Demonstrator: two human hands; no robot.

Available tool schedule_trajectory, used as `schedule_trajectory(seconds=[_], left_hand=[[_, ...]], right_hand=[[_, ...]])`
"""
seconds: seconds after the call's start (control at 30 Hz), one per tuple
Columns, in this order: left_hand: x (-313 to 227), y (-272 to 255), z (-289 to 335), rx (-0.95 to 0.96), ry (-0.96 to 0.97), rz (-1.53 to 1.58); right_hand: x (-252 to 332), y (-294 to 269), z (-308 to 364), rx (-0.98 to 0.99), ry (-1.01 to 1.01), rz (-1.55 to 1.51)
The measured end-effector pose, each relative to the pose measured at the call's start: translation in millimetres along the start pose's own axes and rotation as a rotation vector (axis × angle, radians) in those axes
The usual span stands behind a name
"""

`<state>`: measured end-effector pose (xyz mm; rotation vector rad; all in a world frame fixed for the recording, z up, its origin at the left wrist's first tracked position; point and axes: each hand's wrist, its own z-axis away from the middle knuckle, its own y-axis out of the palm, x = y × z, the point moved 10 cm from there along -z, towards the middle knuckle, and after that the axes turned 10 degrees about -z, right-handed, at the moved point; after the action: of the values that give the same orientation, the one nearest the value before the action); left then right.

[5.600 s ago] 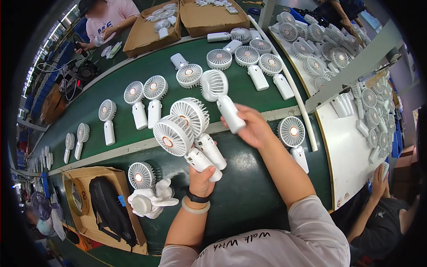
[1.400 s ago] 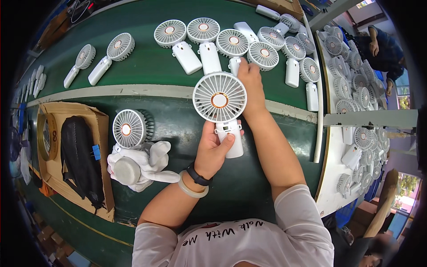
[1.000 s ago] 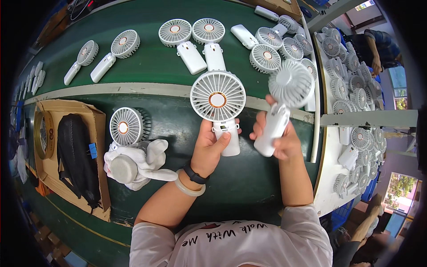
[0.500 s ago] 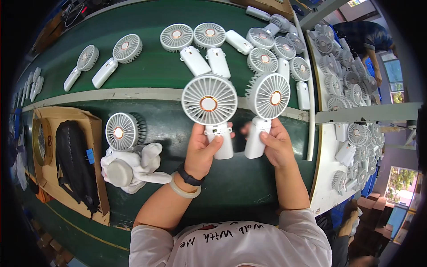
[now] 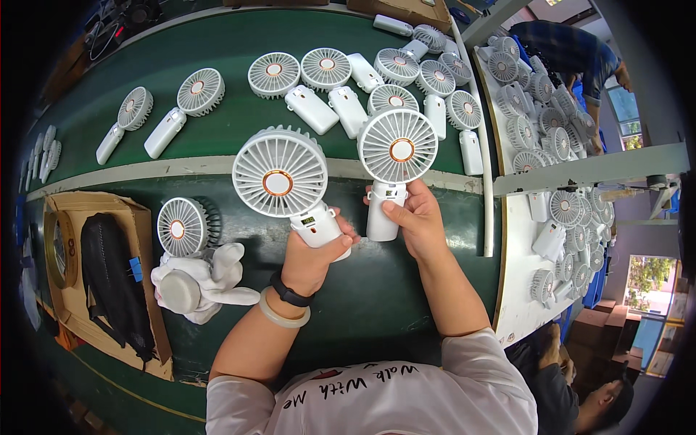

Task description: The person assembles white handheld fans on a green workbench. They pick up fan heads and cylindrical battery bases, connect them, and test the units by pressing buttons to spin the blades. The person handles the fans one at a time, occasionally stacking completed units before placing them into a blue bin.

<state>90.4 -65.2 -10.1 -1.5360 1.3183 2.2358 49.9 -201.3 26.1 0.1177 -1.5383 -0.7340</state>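
My left hand [image 5: 308, 262] is closed round the handle of a white handheld fan [image 5: 254, 172], whose round grille tilts to the left. A small display on its handle looks lit. In my right hand [image 5: 418, 222] is a second white handheld fan [image 5: 399, 123], held nearly upright with my thumb across the front of its handle. Both grilles have a copper-coloured ring round a white centre and face up toward me. The two fans are apart, above the dark green table [image 5: 348, 304] in front of me.
More white fans [image 5: 326, 69] lie on the green belt beyond a pale rail [image 5: 167, 168]. At left are another fan [image 5: 177, 229], a white plush toy [image 5: 196, 284] and a cardboard box [image 5: 156, 319] with a black bag. Right, fans crowd a white table [image 5: 518, 290]; other people are nearby.
Both fans have moved left with my hands. The left one now tilts left and its display shows lit; the right one has turned more upright. A person's head has appeared at lower right.
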Motion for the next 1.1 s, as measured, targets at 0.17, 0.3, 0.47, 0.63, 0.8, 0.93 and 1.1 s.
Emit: schedule_trajectory(seconds=[0.17, 0.3, 0.47, 0.63, 0.8, 0.93, 1.1], left_hand=[[-6, 6, -2, 0.052, 0.061, 0.064], [-5, 7, -3, 0.085, 0.097, 0.068], [-6, 6, -2, 0.087, 0.110, 0.052], [-7, 11, -2, 0.119, 0.119, -0.017], [-11, 25, 2, 0.139, 0.006, 0.134], [5, 22, 5, 0.204, -0.057, -0.046], [-17, 58, 14, 0.379, 0.366, -0.728]], right_hand=[[2, -4, 0, -0.061, -0.031, 0.037], [2, -9, 0, -0.078, -0.041, 0.023], [0, -7, 0, -0.081, -0.021, -0.005], [-1, -7, 1, -0.039, 0.030, -0.026], [-3, 8, 6, 0.052, 0.001, 0.181], [28, 23, -11, 0.223, -0.285, 0.555], [28, 15, -83, 0.063, -0.380, 0.746]])
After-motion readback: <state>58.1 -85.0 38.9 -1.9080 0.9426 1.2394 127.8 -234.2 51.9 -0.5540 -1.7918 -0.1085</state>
